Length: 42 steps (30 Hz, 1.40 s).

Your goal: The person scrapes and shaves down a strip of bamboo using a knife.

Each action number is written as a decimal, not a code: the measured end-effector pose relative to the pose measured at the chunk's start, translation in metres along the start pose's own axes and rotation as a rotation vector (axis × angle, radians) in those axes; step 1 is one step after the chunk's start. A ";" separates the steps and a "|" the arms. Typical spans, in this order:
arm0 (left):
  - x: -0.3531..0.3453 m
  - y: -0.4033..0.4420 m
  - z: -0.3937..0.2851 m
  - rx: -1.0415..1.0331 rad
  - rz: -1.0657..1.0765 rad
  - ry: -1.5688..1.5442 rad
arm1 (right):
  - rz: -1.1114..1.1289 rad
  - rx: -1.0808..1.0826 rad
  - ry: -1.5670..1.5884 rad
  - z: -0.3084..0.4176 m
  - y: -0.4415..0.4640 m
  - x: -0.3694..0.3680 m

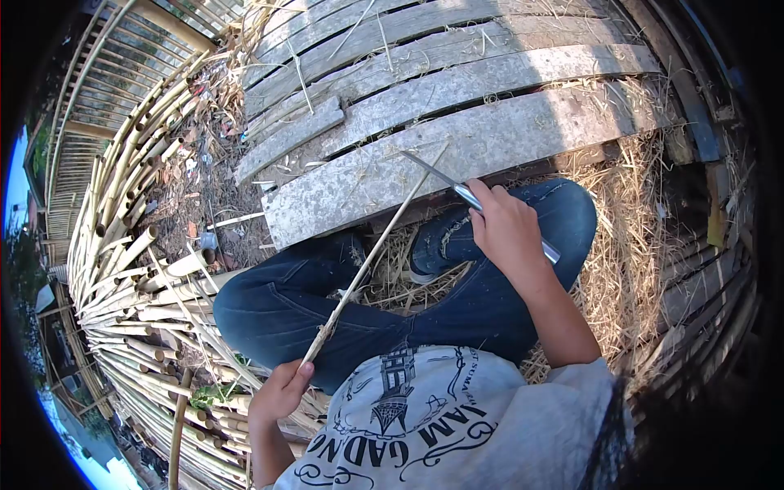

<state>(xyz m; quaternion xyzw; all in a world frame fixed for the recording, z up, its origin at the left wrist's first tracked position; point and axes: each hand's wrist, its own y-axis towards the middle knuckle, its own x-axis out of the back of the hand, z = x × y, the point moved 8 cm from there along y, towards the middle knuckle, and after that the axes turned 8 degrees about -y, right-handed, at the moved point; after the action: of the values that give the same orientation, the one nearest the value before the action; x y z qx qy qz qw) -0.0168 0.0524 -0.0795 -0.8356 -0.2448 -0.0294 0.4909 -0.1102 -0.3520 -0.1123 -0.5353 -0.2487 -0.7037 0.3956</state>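
Note:
My left hand (pixel 280 390) is closed round the lower end of a long thin bamboo strip (pixel 367 260). The strip slants up across my crossed legs, and its far tip lies over the wooden planks. A knife (pixel 465 194) with a narrow dark blade and a shiny metal handle is gripped in my right hand (pixel 506 231). Its blade points up and left, crossing near the upper part of the strip; whether the two touch I cannot tell. The handle's butt end sticks out below my right hand.
Weathered planks (pixel 425 139) form a low platform in front of my legs. Cut bamboo poles (pixel 151 318) are piled at the left, below a bamboo fence (pixel 114 77). Dry shavings (pixel 616 245) cover the ground at the right. A short loose board (pixel 290 140) rests on the platform's left side.

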 end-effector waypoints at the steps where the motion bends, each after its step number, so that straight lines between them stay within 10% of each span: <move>1: -0.002 -0.002 0.002 0.038 0.073 -0.022 | -0.056 -0.017 -0.055 -0.003 0.001 0.010; 12: -0.007 -0.007 0.025 -0.125 0.161 -0.222 | -0.261 -0.009 0.084 0.012 -0.008 0.067; 15: -0.004 -0.004 0.034 -0.130 0.203 -0.303 | -0.314 -0.201 0.372 -0.010 0.000 0.060; 17: -0.011 -0.003 0.035 -0.146 0.352 -0.398 | 0.002 -0.375 1.356 -0.007 0.003 0.024; 24: -0.012 -0.005 0.033 -0.077 0.464 -0.295 | -0.095 -0.300 1.945 0.016 0.018 0.064; 42: 0.050 -0.025 -0.020 -0.229 0.245 -0.130 | -0.357 -0.195 1.712 -0.019 0.042 0.125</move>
<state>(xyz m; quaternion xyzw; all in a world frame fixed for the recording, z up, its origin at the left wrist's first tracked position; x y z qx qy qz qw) 0.0204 0.0649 -0.0349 -0.9097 -0.1672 0.0571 0.3757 -0.1007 -0.4267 -0.0022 0.1914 0.1145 -0.9328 0.2830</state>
